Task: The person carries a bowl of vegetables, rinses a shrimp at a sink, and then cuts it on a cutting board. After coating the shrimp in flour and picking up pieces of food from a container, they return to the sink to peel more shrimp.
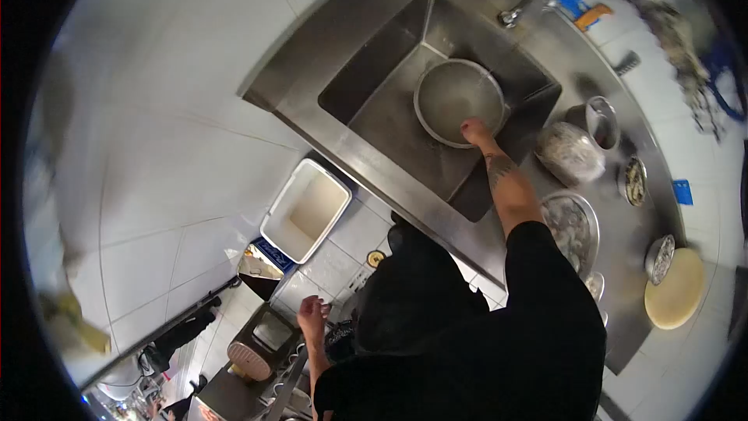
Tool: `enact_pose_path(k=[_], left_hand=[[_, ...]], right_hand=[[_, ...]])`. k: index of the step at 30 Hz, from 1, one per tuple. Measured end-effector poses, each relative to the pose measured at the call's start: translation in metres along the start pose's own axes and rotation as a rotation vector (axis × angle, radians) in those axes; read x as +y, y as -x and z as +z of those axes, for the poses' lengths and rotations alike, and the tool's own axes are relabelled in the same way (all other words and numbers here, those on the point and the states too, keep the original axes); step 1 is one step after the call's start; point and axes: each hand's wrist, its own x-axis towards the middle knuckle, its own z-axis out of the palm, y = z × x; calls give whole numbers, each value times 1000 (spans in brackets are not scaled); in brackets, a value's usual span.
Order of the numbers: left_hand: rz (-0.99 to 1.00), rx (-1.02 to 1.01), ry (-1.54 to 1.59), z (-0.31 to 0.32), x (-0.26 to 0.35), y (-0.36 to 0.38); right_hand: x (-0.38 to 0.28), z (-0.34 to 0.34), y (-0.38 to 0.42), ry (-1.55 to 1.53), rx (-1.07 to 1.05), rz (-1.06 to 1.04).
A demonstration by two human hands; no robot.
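A round metal bowl point(446, 97) with a cloudy-looking inside sits in the steel sink point(389, 121). My right hand point(474, 132) is closed at the bowl's near rim, fingers curled over the edge; exactly how they grip is hard to see. My left hand point(313, 312) hangs low at my side, fingers loosely bent and apart, with nothing in it. It is far from the sink, above the floor.
A tap point(526, 6) stands behind the sink. On the right counter are a plastic-wrapped bundle point(571, 154), a metal pot point(604, 123), a large bowl of food point(571, 230) and a yellowish round board point(676, 288). A white bin point(306, 210) stands on the floor.
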Motion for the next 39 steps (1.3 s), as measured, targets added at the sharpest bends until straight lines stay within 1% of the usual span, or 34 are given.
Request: enact_pose_path(k=[1,2,3,4,5,6,7,8,10,12,13,14,15,16,17,18,19,20,21,22,23,24,25,26,27,29,30,32,33,35,36,37,38,39], left_hand=[[-52,37,4,7,32,-2],[-40,51,-38,8,40,-12],[-20,65,-83,8,47,-26],[18,64,-85,17,70,-33],[-4,58,-121,25,93,-42],[-4,-2,-122,41,114,-54],[-11,-62,-122,51,134,-64],[61,-146,-295,58,153,-75],[62,-170,-306,76,189,-89],[79,-200,-274,86,210,-110],[84,-226,-222,91,219,-119],[87,-251,-243,94,223,-128],[91,-269,-260,98,230,-135],[192,-273,-392,98,239,-139],[217,-280,-393,101,247,-143],[195,-278,-405,102,255,-145],[167,-278,-420,98,261,-146],[219,-315,-391,89,247,-156],[204,-317,-450,97,271,-150],[261,-341,-433,98,275,-153],[316,-368,-414,97,278,-155],[299,-372,-464,104,299,-152],[305,-393,-467,111,314,-151],[297,-401,-359,120,329,-150],[294,-413,-246,131,343,-150],[396,-492,-142,160,369,-156],[487,-547,-174,179,380,-165],[638,-639,-239,224,408,-174],[692,-678,-274,251,426,-173],[973,-771,-211,310,435,-195],[1022,-775,-312,339,455,-191],[1072,-775,-414,369,476,-188],[1253,-750,-543,404,483,-203],[1427,-716,-677,437,488,-218]], right_hand=[[-24,-5,4,59,-22,57],[-40,-12,-8,120,-34,106],[-31,0,-39,117,-49,110],[-17,24,-65,248,-86,67],[-2,54,-80,375,-132,24],[6,67,-87,365,-161,38],[10,77,-87,375,-148,66],[14,81,-86,389,-127,92],[12,77,-86,351,-127,129],[7,63,-95,298,-91,178],[6,58,-94,378,-243,178],[5,50,-93,456,-393,176],[6,48,-91,443,-381,194],[4,48,-86,401,-375,190],[2,44,-87,359,-356,184],[-4,35,-84,347,-331,195],[-9,30,-77,271,-354,204],[-11,21,-75,198,-375,210],[1,32,-84,185,-362,223],[24,63,-100,-113,-322,280],[37,76,-106,-410,-276,333],[34,55,-96,-421,-264,349],[27,20,-79,-994,-143,421],[21,-11,-66,-1561,13,460],[27,-35,-65,-1562,49,460],[38,-95,-67,-1699,43,339],[34,-128,-60,-1695,85,316],[20,-190,-43,-1678,49,64],[12,-216,-32,-1668,71,46],[-4,-251,-12,-1582,104,-51],[-5,-259,-10,-1575,110,-61],[-4,-264,-13,-1444,98,-159],[-3,-270,-15,-1311,85,-252],[-7,-278,-14,-1308,88,-257]])
